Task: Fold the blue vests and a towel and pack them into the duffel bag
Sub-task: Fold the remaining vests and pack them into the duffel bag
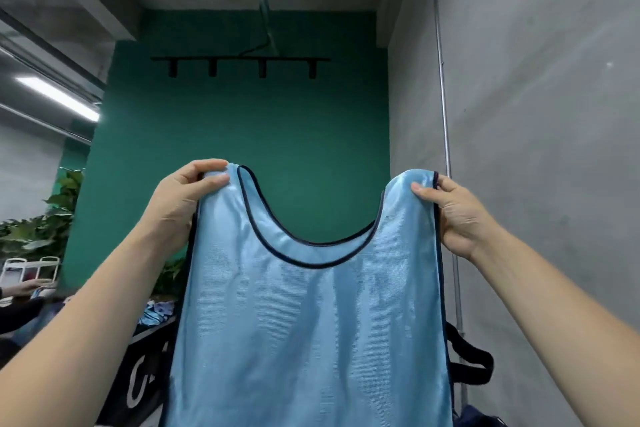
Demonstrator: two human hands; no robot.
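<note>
blue vest (308,315) hanging flat at arm's length, left hand (180,199) pinching one shoulder strap, right hand (457,215) pinching the other, both arms raised

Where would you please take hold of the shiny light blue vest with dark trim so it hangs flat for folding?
Grip the light blue vest at the tops of its two shoulder straps, coming in from each outer side. The deep scooped neckline leaves them as the highest points, so the cloth hangs straight. The left hand and right hand pinch it there.
</note>
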